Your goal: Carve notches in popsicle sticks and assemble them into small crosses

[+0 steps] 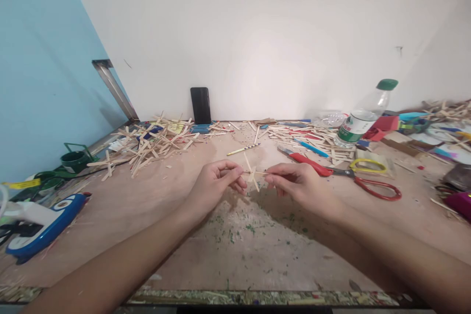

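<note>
My left hand (223, 176) and my right hand (289, 179) are raised a little above the middle of the table. Between them is a small cross of thin wooden craft sticks (252, 175), with one stick running from hand to hand and another slanting across it. Fingers and thumb of my left hand pinch the left end. On the right end, my right thumb and fingers are closed too. A short piece appears to sit at the crossing; how it is joined I cannot tell. Just beyond the hands lies a yellow patterned pencil (243, 149).
Piles of wooden sticks lie at left (147, 147) and at right (294, 132). Scissors (349, 172), a red-handled tool (309, 163) and a bottle (362, 120) are on the right. A phone (200, 105) leans on the white board. A blue power strip (47, 230) sits at left.
</note>
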Available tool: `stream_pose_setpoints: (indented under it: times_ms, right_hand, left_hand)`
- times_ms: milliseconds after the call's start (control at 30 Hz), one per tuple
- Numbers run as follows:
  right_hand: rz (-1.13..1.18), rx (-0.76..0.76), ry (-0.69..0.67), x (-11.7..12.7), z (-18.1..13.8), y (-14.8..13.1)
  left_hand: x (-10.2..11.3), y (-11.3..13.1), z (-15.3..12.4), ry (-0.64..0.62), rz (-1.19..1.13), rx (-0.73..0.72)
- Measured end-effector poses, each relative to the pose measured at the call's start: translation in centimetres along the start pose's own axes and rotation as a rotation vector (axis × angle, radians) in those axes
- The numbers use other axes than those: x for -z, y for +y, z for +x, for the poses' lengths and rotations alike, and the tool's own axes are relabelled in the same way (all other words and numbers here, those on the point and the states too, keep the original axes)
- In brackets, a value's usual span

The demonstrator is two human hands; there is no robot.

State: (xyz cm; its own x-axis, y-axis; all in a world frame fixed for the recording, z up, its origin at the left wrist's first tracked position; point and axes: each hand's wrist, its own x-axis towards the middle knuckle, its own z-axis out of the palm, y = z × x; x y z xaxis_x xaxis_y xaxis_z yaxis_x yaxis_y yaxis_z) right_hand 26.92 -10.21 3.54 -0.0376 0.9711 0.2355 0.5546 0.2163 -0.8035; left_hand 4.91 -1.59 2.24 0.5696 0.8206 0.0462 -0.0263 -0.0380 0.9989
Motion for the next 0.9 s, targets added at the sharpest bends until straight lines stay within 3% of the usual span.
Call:
stream_pose_setpoints:
  times_ms: [267,900]
  right_hand:
    - [-0.038,0.059,0.004,0.1,-0.4,-0.1]
    - [0.313,-0.125,0.104,0.0,0.4,0.7]
  left_hand:
    - [0.2,0.0,0.0,-0.006,-0.033,0.021]
    - [0.3,-0.2,0.3,0.099,0.020,-0.059]
